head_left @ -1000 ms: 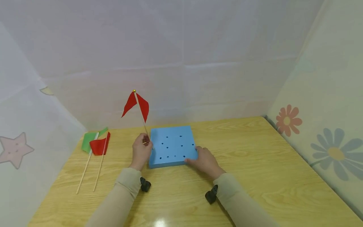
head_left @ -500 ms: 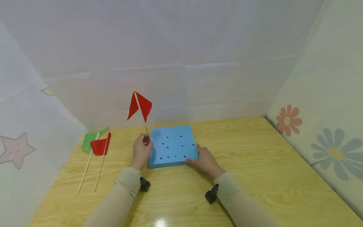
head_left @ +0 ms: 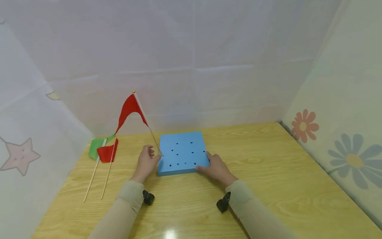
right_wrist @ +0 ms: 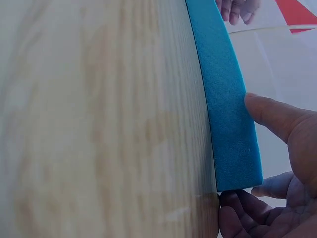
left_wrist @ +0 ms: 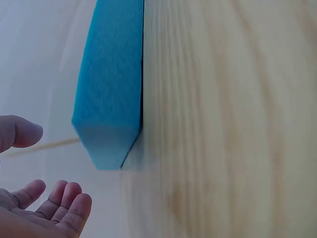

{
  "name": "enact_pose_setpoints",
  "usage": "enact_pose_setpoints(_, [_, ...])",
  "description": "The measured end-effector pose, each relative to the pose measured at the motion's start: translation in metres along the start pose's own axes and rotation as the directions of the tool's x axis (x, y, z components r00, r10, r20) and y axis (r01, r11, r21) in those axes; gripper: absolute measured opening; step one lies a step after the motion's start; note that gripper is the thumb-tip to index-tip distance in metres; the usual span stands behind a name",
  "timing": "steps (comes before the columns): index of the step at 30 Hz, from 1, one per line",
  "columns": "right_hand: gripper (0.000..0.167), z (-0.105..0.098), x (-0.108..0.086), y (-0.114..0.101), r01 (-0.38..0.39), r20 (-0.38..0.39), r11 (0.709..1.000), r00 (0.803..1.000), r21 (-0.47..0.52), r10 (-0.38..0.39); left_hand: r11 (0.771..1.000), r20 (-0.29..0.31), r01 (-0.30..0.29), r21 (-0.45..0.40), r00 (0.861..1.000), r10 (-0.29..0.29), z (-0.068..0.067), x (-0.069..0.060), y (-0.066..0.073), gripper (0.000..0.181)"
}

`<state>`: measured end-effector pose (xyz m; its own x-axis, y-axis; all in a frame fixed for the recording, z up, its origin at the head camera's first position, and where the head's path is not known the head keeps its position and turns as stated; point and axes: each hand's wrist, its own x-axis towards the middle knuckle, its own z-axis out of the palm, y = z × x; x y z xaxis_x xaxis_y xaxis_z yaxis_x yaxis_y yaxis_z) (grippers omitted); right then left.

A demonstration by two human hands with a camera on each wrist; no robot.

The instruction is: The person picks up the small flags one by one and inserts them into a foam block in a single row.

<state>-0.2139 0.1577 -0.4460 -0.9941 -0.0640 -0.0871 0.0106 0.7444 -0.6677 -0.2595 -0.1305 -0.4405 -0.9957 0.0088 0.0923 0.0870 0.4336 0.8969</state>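
Note:
A blue foam block (head_left: 184, 149) with several small holes lies flat on the table. A red pennant flag (head_left: 130, 107) stands tilted to the left, the foot of its stick in a hole near the block's left edge. Beside that stick is my left hand (head_left: 145, 164), thumb and fingers spread apart; in the left wrist view the hand (left_wrist: 49, 206) is clear of the stick (left_wrist: 54, 144). My right hand (head_left: 219, 169) grips the block's near right corner. In the right wrist view its thumb (right_wrist: 272, 113) presses the upper edge, with fingers curled at the end face.
On the left of the table lie a green flag (head_left: 95, 146) and another red flag (head_left: 106, 153), partly overlapping, sticks toward me. A pale cloth backdrop (head_left: 209, 73) rises behind the wooden table (head_left: 268, 172).
My left hand has let go of the flag stick and drawn back slightly to the left. The flag leans further left and its cloth has swung left. The right hand keeps its hold.

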Motion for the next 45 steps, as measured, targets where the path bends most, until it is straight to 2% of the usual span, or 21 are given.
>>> enact_pose_setpoints(3, [0.092,-0.001,0.001,0.0,0.0,0.001,1.0,1.0,-0.011,0.0,1.0,-0.001,0.024,-0.011,1.0,-0.024,-0.009,-0.004,-0.003,0.057])
enact_pose_setpoints(8, [0.092,-0.002,0.002,-0.001,-0.01,-0.008,1.0,1.0,-0.01,0.01,1.0,-0.003,0.022,-0.016,1.0,-0.022,-0.025,-0.009,-0.005,0.056])
enact_pose_setpoints(11, [0.091,-0.002,0.003,-0.001,-0.005,-0.004,1.0,1.0,-0.017,0.005,0.999,-0.009,0.044,-0.029,0.999,-0.044,-0.034,-0.013,-0.007,0.056])
enact_pose_setpoints(15, [0.091,-0.001,0.003,-0.002,0.006,0.006,1.0,1.0,-0.028,-0.006,0.996,-0.024,0.077,-0.041,0.997,-0.079,-0.042,-0.018,-0.01,0.056])
enact_pose_setpoints(23, [0.092,-0.003,0.003,-0.004,0.004,0.005,1.0,1.0,-0.031,-0.004,0.994,-0.049,0.102,-0.047,0.993,-0.104,-0.058,-0.024,-0.007,0.057])
enact_pose_setpoints(32, [0.093,-0.004,0.005,-0.006,0.011,0.017,0.999,1.0,-0.043,-0.011,0.992,-0.101,0.127,-0.024,0.987,-0.129,-0.082,-0.029,-0.013,0.056])
enact_pose_setpoints(39, [0.092,-0.004,0.004,-0.007,0.003,0.019,0.999,1.0,-0.042,-0.002,0.985,-0.135,0.169,0.028,0.977,-0.164,-0.099,-0.034,-0.019,0.057])
enact_pose_setpoints(45, [0.092,-0.004,0.001,-0.005,-0.009,0.021,1.0,1.0,-0.025,0.01,0.984,-0.164,0.167,0.061,0.974,-0.155,-0.112,-0.037,-0.026,0.053])
